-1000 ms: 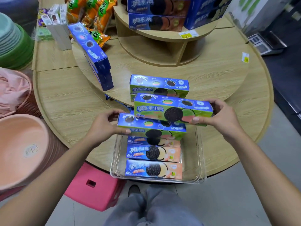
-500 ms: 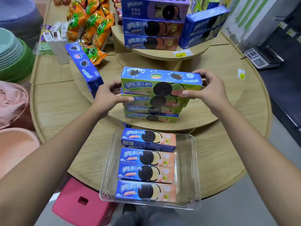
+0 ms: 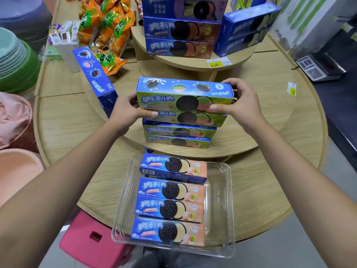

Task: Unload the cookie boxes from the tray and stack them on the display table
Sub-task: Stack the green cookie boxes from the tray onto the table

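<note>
A stack of several green-and-blue cookie boxes (image 3: 178, 132) stands on the middle tier of the round wooden display table (image 3: 260, 120). My left hand (image 3: 125, 107) and my right hand (image 3: 235, 101) grip the two ends of the top green box (image 3: 183, 93), which rests on the stack. Below, at the table's near edge, a clear plastic tray (image 3: 220, 209) holds several blue-and-peach cookie boxes (image 3: 170, 207) laid side by side.
Another blue cookie box (image 3: 94, 78) leans upright at the left of the tier. The top tier (image 3: 193, 60) carries more boxes and a price tag. Orange snack bags (image 3: 104, 26), stacked green bowls (image 3: 13, 59), a pink stool (image 3: 92, 240), a scale (image 3: 318, 66).
Both hands carried two green boxes up from the tray and set them onto the stack on the middle tier; the stack grew from one box to several.
</note>
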The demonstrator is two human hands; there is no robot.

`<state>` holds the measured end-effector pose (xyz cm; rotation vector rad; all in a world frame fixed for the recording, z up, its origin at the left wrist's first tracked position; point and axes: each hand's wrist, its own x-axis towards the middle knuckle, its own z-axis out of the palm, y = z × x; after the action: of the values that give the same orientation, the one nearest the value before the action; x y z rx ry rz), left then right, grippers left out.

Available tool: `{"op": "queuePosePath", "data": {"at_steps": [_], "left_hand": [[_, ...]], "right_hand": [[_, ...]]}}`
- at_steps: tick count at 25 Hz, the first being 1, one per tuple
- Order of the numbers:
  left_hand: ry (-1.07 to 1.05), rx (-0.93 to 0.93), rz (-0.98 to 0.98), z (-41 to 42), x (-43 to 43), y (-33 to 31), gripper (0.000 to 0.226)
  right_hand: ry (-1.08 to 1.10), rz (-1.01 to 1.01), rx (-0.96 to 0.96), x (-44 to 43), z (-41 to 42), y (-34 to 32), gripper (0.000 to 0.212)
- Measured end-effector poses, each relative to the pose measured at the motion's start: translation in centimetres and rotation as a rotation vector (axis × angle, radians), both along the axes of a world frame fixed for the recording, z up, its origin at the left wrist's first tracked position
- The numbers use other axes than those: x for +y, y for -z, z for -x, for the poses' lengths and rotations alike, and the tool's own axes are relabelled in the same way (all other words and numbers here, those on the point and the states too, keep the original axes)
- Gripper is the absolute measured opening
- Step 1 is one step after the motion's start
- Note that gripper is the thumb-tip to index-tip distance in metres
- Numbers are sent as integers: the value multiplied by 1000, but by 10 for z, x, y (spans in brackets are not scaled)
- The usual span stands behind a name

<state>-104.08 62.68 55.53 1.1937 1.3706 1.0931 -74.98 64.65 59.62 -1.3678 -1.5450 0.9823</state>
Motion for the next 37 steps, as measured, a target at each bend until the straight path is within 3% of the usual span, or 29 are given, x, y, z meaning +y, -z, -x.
{"op": "queuePosePath", "data": {"at_steps": [3,13,18,23,27,30,34,37], "left_hand": [[-6,-12,-1,3,-3,6,51],[-1,7,-45,7,-9,12,45],[30,-30,-44,12,-7,10,44],[50,-57,-48,15,-10,13,42],[59,-84,-34,14,-9,12,42],[50,-63,-27,15,-10,16,54],[58,56,107,26,-14,42,89],[86,87,210,25,-21,67,88]], "right_hand": [[-5,11,-4,1,-2,8,63],[-43,-20,-56,-4,-5,12,66],[-79,53,-84,-7,-16,24,83],[-68,87,-96,-9,-22,34,66],[-104,107,-117,-4,-21,28,67],[-112,148,-112,-6,-26,37,78],[-92,301,-158,-20,-31,69,88],[-96,331,-191,-28,-23,93,88]]}}
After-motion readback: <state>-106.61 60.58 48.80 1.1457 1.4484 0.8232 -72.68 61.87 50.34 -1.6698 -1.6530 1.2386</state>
